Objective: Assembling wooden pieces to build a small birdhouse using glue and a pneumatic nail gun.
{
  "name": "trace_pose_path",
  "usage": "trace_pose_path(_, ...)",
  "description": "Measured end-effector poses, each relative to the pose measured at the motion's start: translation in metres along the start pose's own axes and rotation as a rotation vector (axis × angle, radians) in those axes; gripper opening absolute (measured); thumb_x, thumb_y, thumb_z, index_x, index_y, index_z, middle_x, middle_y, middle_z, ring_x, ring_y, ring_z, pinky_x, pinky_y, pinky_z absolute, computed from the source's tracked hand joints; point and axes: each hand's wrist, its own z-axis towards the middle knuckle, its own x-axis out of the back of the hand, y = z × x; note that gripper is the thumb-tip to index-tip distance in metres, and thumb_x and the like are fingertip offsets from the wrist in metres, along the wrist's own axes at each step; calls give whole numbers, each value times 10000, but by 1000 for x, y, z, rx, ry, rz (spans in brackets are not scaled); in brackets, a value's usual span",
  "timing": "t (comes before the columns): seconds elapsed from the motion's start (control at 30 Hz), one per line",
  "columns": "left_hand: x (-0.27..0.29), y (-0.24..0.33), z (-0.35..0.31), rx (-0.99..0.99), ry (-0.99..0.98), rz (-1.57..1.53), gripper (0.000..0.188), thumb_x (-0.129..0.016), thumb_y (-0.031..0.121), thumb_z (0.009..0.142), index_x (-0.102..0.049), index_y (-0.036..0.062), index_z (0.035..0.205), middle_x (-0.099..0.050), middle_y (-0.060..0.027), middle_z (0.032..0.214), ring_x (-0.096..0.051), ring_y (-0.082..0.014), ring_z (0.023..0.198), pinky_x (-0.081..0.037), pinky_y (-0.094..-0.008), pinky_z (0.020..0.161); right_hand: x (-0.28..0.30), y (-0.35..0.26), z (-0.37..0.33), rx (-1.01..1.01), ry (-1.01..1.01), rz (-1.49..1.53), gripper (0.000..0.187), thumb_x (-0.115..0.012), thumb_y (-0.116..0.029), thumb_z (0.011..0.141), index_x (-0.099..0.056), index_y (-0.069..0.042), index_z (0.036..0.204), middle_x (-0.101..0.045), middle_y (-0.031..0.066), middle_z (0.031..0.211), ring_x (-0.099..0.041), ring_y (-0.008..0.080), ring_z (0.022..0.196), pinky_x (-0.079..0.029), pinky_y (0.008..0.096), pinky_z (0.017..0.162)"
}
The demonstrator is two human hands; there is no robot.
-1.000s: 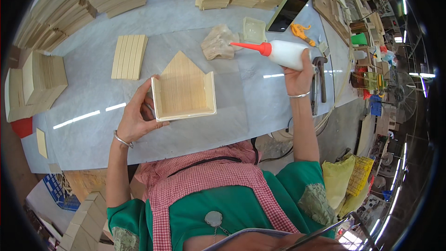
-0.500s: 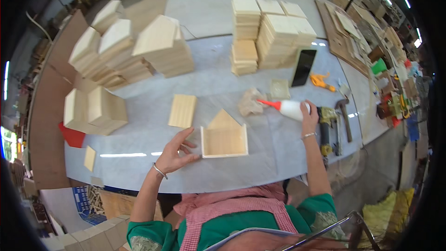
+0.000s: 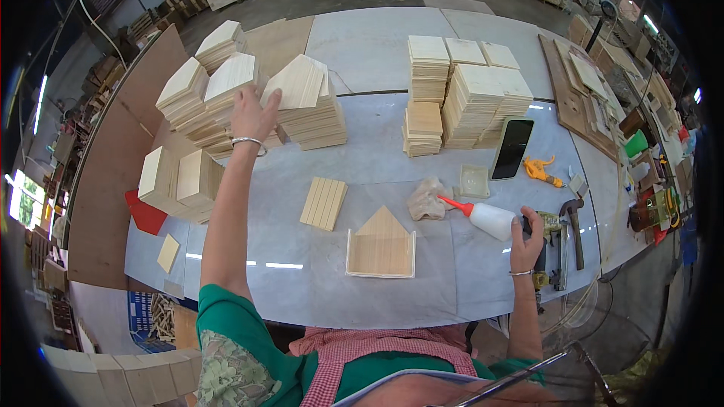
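Observation:
My left hand [image 3: 253, 114] reaches to the far left, fingers apart, at the front of the stacks of house-shaped wooden panels [image 3: 305, 117]. Its fingers are near or touching the stacks; exact contact I cannot tell. My right hand [image 3: 526, 247] is open, fingers spread, just beside a white squeeze bottle [image 3: 492, 221] with a red nozzle. That bottle lies tilted, its nozzle resting on a crumpled clear plastic lump [image 3: 427, 199]. In front of me sits a partly assembled wooden house [image 3: 381, 254], with a pointed back panel, low side walls and a front edge strip.
A grooved wooden piece [image 3: 323, 203] lies left of the house. Panel stacks [image 3: 471, 98] stand at the back right. Near my right hand are a phone [image 3: 512, 149], a small clear dish [image 3: 473, 181], an orange tool [image 3: 541, 171], a hammer [image 3: 577, 234] and a power tool.
My left hand has left the house's side and moved up and far to the panel stacks. My right hand has let go of the squeeze bottle and opened beside it. The view has tilted upward.

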Motion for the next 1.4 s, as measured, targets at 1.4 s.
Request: trace_pose_path(1.4,69,48,-244,420,-550,-1466,327,-591,36,880,-510,-40,1188,-637,-115,1029,-613,-148,851,-533,-283,732,-68,-169,-48,-261,-761,645,157,-640,-132,886,-565,-3,934,-595,6,729,-538,42,608,-466,210,541)
